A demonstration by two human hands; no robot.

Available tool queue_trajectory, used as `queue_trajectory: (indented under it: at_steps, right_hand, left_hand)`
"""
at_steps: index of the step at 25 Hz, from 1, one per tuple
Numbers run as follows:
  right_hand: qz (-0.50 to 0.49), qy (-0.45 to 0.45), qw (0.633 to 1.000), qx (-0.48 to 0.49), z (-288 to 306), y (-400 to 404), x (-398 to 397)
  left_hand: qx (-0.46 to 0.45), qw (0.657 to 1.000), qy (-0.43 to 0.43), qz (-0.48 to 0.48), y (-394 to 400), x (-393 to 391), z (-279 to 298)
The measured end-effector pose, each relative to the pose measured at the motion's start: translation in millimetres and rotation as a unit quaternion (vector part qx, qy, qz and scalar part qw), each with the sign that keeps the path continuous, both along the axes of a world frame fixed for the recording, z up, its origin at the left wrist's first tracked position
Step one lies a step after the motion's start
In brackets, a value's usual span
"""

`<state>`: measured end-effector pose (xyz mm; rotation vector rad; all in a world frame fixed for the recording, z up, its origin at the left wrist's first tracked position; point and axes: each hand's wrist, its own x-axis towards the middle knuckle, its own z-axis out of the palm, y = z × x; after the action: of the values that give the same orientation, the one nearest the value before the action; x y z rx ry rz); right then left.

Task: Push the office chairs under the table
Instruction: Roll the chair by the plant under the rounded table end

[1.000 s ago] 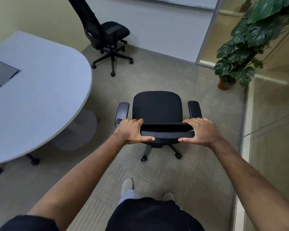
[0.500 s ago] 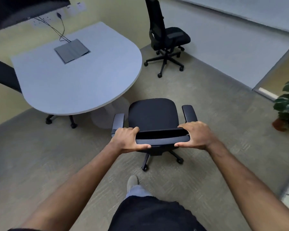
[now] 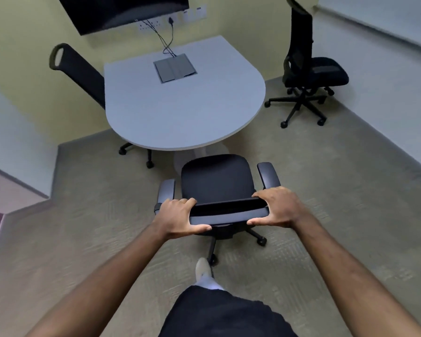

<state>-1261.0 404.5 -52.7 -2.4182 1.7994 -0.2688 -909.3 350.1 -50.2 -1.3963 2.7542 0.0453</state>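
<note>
Both hands were closed on the top rail of the armchair's backrest: the left hand (image 3: pixel 178 218) at its left end, the right hand (image 3: pixel 276 210) at its right end, thumbs on the near face and fingers wrapped over the far side. The armchair (image 3: pixel 215 181) stood on the carpet just near of the desk (image 3: pixel 180 110), its seat front close beside the desk's rounded near edge and its seat facing that edge.

Judgement: an even push through both hands should keep the chair square to the curve. Uneven pressure would likely swivel the seat. The armrests (image 3: pixel 267 175) sat high enough that contact with the desk edge appeared possible; their clearance could not be confirmed. The pale pedestal base (image 3: pixel 199 154) under the desk lay directly ahead of the castors and may limit travel.

Open carpet lay to the right and left of the chair. A second chair (image 3: pixel 309 76) stood well apart at the far right, not yet tucked. A third chair (image 3: pixel 80 69) was already in at the far-left side.
</note>
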Motion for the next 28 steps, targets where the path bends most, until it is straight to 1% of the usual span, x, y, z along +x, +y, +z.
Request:
queue_trajectory:
  at_steps: [3,9,16,28]
  right_hand:
    - [0.029,0.007,1.0,-0.001,0.9,-11.2,19.9]
    - [0.049,0.03,0.998,0.013,5.6,-36.1,58.1]
    - [0.037,0.035,0.999,0.005,1.4,-49.4,96.0]
    - [0.013,0.041,0.999,0.016,2.4,-72.7,107.3]
  left_hand:
    - [0.003,0.999,-0.004,0.033,9.4,22.5,-2.6]
    - [0.012,0.997,-0.019,0.075,0.0,56.8,3.0]
    - [0.006,0.997,-0.005,0.071,-21.2,95.8,4.5]
    - [0.013,0.999,-0.009,0.048,-61.6,104.8,4.2]
